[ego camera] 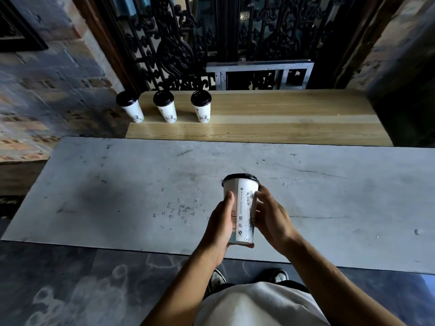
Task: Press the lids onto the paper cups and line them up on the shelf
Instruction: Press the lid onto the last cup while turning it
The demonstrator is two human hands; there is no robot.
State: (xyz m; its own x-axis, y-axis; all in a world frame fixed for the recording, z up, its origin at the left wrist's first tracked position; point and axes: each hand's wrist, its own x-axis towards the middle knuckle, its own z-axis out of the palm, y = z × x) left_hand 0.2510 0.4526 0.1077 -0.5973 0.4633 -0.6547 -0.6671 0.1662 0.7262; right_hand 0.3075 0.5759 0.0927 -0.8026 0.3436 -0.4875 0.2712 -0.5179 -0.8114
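Observation:
I hold a white paper cup [242, 208] with a black lid [241, 177] on its top, above the near part of the grey table [117, 196]. My left hand [220, 228] wraps its left side and base. My right hand [270, 216] grips its right side. The cup leans slightly away from me. Three lidded white cups stand in a row at the left end of the wooden shelf [282, 118]: the first [131, 109], the second [166, 107] and the third [202, 107].
Behind the shelf rises a black ornate iron grille [179, 43] with a grey metal frame [259, 74] at its foot. A brick wall [47, 95] borders the left. The shelf's right part is bare wood. My shoes show on the dark floor [70, 290] below the table edge.

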